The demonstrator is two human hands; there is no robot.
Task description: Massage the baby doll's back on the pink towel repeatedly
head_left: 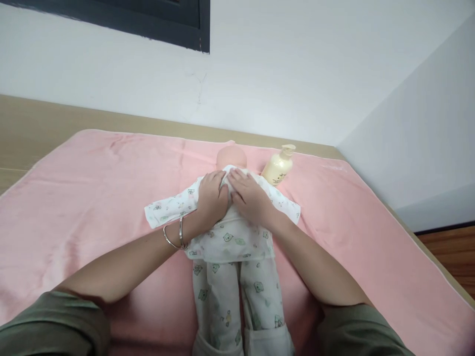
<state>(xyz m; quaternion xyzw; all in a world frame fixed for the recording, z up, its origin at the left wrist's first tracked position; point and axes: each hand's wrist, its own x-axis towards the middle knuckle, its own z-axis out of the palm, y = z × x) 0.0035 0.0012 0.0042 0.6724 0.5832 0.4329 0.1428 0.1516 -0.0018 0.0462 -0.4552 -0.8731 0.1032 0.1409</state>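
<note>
A baby doll [230,155] lies stretched out with its bald head pointing away from me; no face shows on it. It wears a white long-sleeved top [237,242] with small animal prints and matching trousers [222,296]. My left hand [213,199] rests flat on the upper left part of the top, its fingers extended toward the doll's head. Beside it, my right hand [251,197] lies flat on the upper right part, fingers stretched out. The thumbs are close together near the middle. Neither hand grips anything. Both sleeves of the top spread out sideways.
A pale yellow pump bottle [277,167] leans or lies just right of the doll's head. Beneath everything is a pink mat [92,198] on a wooden surface [33,116]. A white wall [282,74] stands behind, with a dark frame [159,22] at upper left.
</note>
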